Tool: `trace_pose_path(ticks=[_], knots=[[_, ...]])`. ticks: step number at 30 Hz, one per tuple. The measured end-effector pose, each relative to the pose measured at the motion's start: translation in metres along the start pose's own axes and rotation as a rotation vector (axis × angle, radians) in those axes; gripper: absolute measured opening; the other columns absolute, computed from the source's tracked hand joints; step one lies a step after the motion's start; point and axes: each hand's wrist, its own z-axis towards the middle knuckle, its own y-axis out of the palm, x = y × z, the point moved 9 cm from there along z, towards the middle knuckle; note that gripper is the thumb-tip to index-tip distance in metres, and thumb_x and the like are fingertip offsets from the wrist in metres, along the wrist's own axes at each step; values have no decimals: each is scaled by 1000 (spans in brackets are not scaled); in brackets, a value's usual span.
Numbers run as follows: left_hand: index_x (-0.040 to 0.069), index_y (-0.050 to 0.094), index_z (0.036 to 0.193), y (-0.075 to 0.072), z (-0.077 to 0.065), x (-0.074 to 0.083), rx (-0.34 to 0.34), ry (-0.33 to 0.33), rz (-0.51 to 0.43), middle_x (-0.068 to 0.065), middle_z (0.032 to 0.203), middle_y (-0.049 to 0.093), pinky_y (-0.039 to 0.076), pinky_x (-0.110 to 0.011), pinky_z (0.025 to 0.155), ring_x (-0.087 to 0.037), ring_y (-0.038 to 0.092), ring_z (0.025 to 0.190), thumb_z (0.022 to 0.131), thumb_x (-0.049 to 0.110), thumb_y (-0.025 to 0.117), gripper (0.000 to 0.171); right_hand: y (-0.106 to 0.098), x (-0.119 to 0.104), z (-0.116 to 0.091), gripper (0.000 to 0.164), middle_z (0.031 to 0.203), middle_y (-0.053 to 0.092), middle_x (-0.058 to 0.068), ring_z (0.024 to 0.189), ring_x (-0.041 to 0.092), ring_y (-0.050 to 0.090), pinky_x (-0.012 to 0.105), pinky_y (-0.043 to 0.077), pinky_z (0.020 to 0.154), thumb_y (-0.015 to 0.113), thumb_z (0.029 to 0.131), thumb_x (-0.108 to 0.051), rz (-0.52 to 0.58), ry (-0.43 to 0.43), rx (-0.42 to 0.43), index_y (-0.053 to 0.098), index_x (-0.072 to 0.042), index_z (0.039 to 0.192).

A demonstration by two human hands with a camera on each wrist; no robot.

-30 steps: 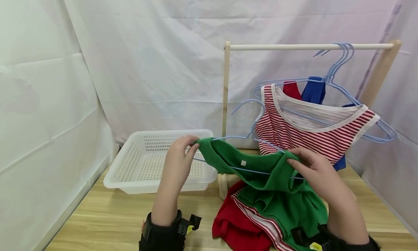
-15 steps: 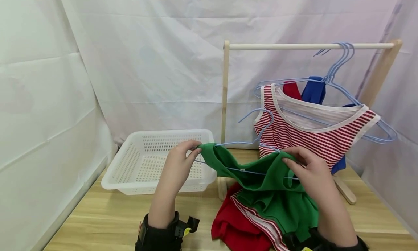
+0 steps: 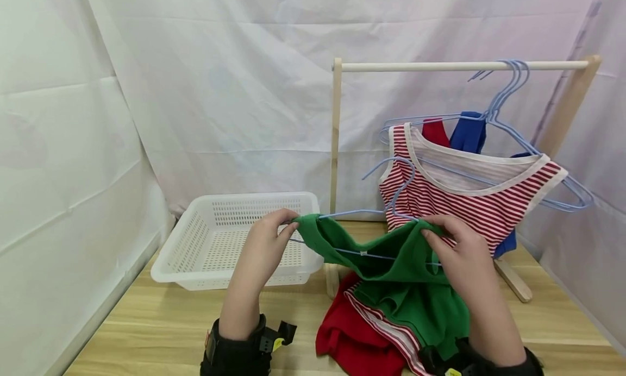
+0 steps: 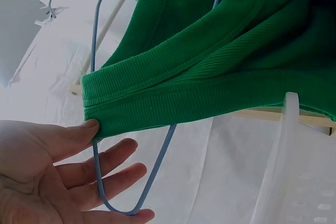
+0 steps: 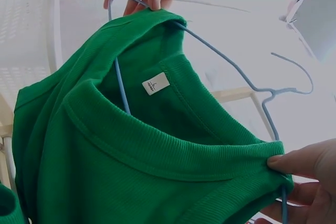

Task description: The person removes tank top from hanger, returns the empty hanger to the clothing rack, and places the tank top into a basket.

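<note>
A green sleeveless top (image 3: 411, 264) with ribbed edges hangs spread on a light blue hanger (image 4: 95, 35), held up between both hands. My left hand (image 3: 264, 243) pinches one shoulder strap, the thumb on the fabric and the other fingers behind the hanger's end. At the other strap, my right hand (image 3: 462, 251) pinches the cloth over the hanger. A white label (image 5: 156, 83) shows inside the neckline. The hanger's hook rises from the middle, in front of the striped top in the head view. The green top's lower part drapes over a red garment (image 3: 357, 335) on the table.
A wooden rack (image 3: 336, 142) with a white rail (image 3: 415, 67) stands at the back right. Several blue hangers hang there, with a red-and-white striped sleeveless top (image 3: 455, 207) in front. A white perforated basket (image 3: 176, 275) sits on the wooden table (image 3: 146, 327) at left.
Both hands keep their hold on the green top. My right hand has shifted a little left, and the hanger's hook has moved right and slightly down.
</note>
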Motion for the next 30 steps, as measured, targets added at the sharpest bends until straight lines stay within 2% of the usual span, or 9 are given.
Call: trace_pose_path(ticks=[5,8,12,16,22,30], knots=[[16,62,96,1,0,1,-4,-2,6,1,99,62,48,-44,83,-13,53,95,88,17,57,9,0,-2,0,15,101,61,-1,91,8,51,8,37,74,59,87,-13,-1,4,17,62,-17,101],[16,63,95,2,0,1,-5,-3,-7,1,98,62,49,-43,82,-13,54,94,88,17,57,9,3,-5,0,16,101,61,-1,92,8,51,10,37,74,59,86,-11,5,-23,17,62,-18,101],[16,63,94,6,0,2,-16,-5,-32,1,94,63,50,-42,80,-11,55,90,89,16,56,9,6,-9,1,18,100,61,0,92,9,51,20,40,74,60,85,-9,8,-59,43,63,-17,100],[17,63,93,8,0,1,-28,-15,-55,2,90,63,51,-40,76,-10,56,84,89,16,56,8,5,-8,0,16,100,61,1,91,10,50,27,39,73,60,85,-9,2,-53,76,62,-16,100],[17,63,94,9,0,-2,-42,-46,-114,1,90,63,50,-41,78,-10,56,83,89,17,56,9,3,2,2,14,103,60,0,95,9,50,17,38,75,57,88,-14,8,-8,48,61,-16,101],[18,63,98,6,1,-11,-46,-84,-152,1,97,63,48,-44,83,-11,55,91,89,19,56,11,-1,7,3,15,102,60,-1,94,9,50,13,38,72,56,89,-16,17,14,19,61,-17,103]])
